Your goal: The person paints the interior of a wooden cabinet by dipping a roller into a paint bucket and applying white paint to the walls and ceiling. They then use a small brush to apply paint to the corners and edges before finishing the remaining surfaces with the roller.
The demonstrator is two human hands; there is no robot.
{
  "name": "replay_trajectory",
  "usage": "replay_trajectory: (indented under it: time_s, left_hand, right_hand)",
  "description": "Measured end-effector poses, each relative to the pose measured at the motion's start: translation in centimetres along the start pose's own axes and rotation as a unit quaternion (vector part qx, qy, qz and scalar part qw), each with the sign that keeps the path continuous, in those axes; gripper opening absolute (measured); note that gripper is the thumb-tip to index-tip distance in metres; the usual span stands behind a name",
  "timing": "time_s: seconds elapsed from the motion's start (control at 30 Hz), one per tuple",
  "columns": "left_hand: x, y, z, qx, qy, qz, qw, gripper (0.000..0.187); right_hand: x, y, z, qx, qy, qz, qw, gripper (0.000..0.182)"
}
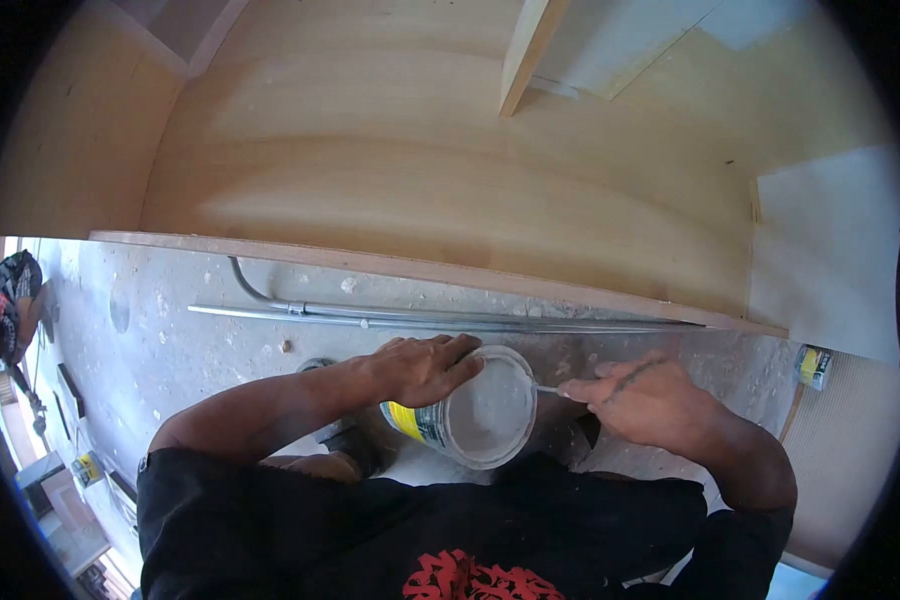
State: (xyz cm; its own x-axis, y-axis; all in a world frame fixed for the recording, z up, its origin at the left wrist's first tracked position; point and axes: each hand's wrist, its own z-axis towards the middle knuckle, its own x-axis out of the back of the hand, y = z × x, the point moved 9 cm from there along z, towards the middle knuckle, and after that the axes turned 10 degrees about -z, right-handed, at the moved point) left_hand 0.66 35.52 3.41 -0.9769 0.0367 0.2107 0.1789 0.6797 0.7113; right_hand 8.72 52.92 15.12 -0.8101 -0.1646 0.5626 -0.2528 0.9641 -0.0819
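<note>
A bucket (491,415), whitish with a yellow and dark label, is tilted in front of my torso, its round pale top turned toward me. My left hand (422,370) grips its upper left rim, the thumb lying over the edge. To the right of the bucket, my right hand (650,402) is closed around a thin, light-coloured tool (547,388), its index finger stretched along it. The tool's tip meets the bucket's right rim. Most of the tool is hidden in my fist, and I cannot tell its kind.
A wooden cabinet frame (420,262) spans the space ahead. Metal conduit pipes (400,318) lie on the dusty concrete floor (160,320) beneath it. Another labelled bucket (813,367) stands at right, one more (87,468) at far left. A person in a patterned cap (12,285) is at the left edge.
</note>
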Motion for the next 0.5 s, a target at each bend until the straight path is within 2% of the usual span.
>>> replay_trajectory:
  time_s: [0.17,0.27,0.37,0.47,0.5]
  left_hand:
    - [0.6,-1.5,0.4,0.018,0.031,-0.065,0.997,0.074]
    - [1.1,-1.3,0.6,0.026,0.02,-0.083,0.996,0.076]
    - [1.2,-1.3,0.8,0.029,0.011,-0.074,0.997,0.077]
    - [1.4,-1.0,0.5,0.038,-0.001,-0.08,0.996,0.078]
    - [1.3,-1.0,0.4,0.043,-0.008,-0.087,0.995,0.078]
  right_hand:
    - [2.9,1.4,-4.4,-0.034,-0.036,-0.01,0.999,0.039]
    - [3.3,2.5,-6.3,-0.014,0.034,0.013,0.999,0.037]
    - [0.7,4.7,-6.6,0.023,0.094,0.103,0.99,0.04]
    - [-1.8,6.3,-5.6,0.014,-0.009,0.258,0.966,0.046]
    - [-2.8,6.8,-5.1,0.031,-0.006,0.298,0.954,0.046]
